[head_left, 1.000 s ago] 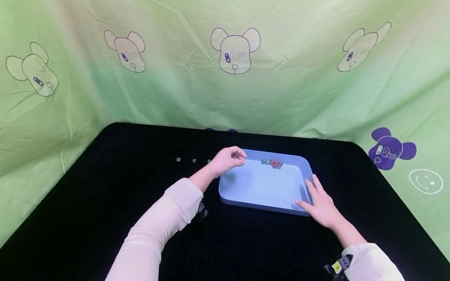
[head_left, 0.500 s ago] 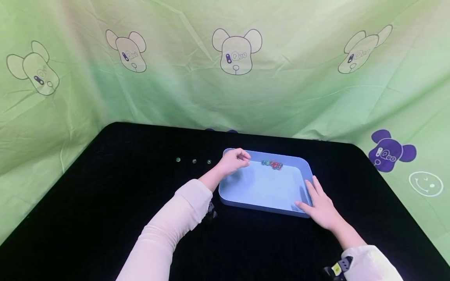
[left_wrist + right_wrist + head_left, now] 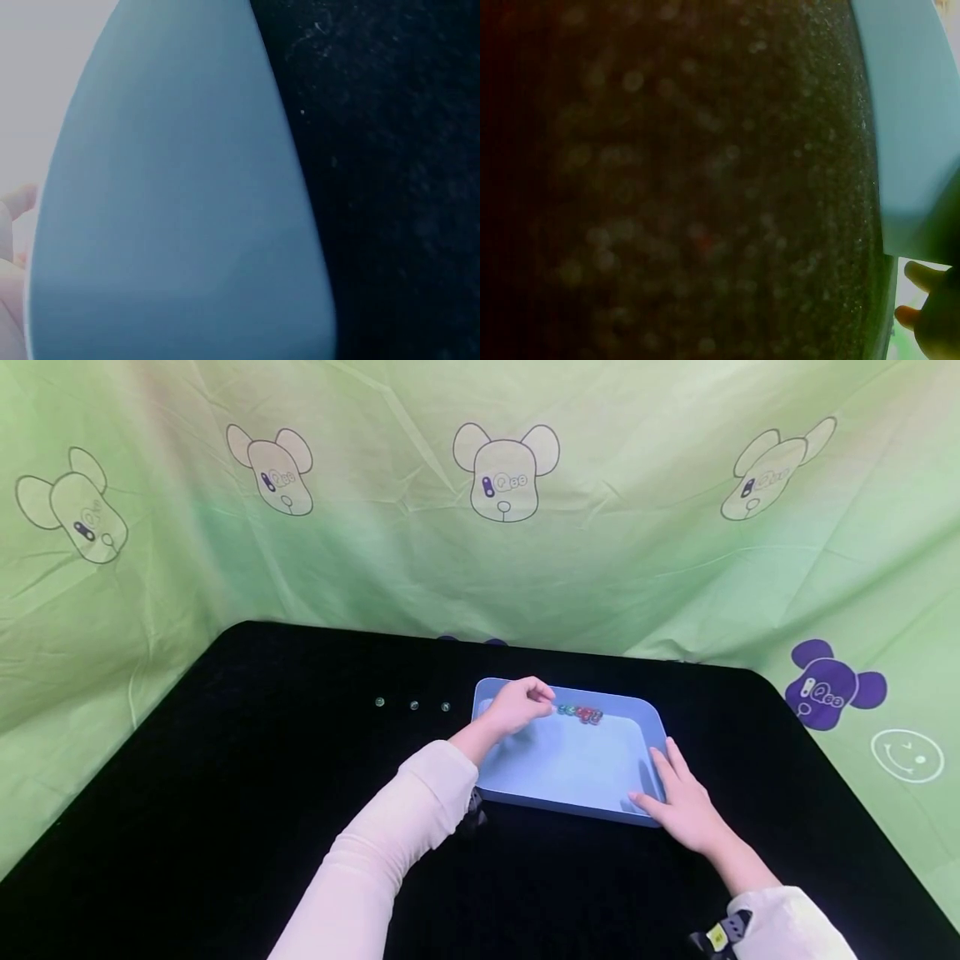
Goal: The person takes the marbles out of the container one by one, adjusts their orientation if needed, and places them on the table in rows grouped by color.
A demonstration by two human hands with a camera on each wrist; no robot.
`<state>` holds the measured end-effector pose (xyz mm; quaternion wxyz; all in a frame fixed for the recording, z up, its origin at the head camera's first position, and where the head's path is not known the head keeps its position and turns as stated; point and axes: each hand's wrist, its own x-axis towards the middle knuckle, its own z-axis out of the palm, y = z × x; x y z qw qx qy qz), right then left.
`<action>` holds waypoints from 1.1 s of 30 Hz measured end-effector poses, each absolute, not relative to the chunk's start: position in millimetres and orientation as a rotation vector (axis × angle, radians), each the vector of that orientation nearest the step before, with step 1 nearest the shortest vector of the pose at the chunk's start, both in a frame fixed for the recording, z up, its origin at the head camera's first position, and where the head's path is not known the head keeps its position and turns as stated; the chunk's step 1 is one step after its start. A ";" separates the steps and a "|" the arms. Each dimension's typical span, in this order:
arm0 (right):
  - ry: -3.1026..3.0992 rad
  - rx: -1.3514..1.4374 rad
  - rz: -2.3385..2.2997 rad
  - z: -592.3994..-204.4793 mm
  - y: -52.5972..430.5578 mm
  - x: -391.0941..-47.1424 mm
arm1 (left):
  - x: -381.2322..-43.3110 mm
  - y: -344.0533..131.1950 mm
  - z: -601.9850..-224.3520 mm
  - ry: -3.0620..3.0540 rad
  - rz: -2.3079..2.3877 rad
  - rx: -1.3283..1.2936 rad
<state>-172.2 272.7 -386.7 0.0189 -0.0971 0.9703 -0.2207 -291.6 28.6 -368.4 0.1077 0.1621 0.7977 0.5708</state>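
In the head view, my left hand (image 3: 521, 706) is over the left part of a blue tray (image 3: 570, 768). Its thumb and fingertips pinch together on what seems a small glass marble, mostly hidden by the fingers. Just right of them, several green and red glass marbles (image 3: 588, 716) lie clustered along the tray's far wall. My right hand (image 3: 686, 806) rests over the tray's right rim with fairly straight fingers and the thumb inside. The left wrist view shows the tray's outer wall (image 3: 180, 180) and a bit of fingers; the right wrist view shows its wall (image 3: 915, 112) and two fingertips (image 3: 922, 274).
Three clear marbles, the middle one (image 3: 414, 705) among them, stand spaced in a row on the black tabletop (image 3: 225, 793), left of the tray. A green printed curtain (image 3: 375, 552) encloses the table at the back and sides.
My left hand has moved rightward over the tray, closer to the clustered marbles, with its pinch kept. The right hand stays on the rim, and the row of marbles has not moved.
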 end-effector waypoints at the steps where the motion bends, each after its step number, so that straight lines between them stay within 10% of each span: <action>1: 3.012 -0.303 -0.683 -386.6 272.8 -172.3 | -291.9 29.8 -368.3 2.343 1.679 0.475; 33: 3.012 -0.297 -0.664 -385.1 271.5 -171.5 | -309.1 55.7 -379.4 2.432 1.555 0.415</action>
